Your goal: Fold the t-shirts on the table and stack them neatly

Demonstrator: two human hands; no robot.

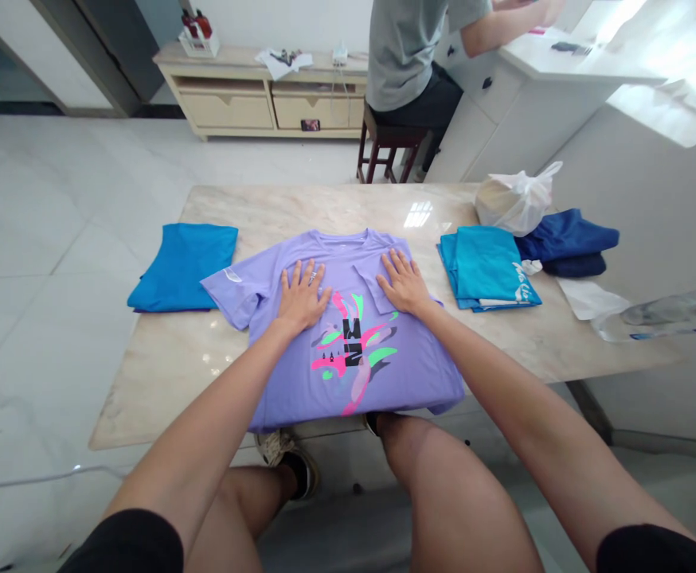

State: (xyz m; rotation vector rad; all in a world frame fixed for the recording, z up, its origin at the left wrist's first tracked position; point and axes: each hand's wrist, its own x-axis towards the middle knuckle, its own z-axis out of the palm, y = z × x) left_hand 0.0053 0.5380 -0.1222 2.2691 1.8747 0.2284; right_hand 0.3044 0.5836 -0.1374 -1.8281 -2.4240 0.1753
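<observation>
A purple T-shirt with a pink, green and black print lies face up on the marble table. Its right sleeve is folded in over the chest; its left sleeve sticks out to the left. My left hand lies flat on the shirt's chest with fingers spread, open. My right hand rests flat on the folded-in sleeve, fingers stretched out, open. Neither hand grips anything.
A folded blue shirt lies at the table's left. At the right are a teal folded stack, dark blue clothes, a white plastic bag and a clear bottle. Another person sits on a stool behind the table.
</observation>
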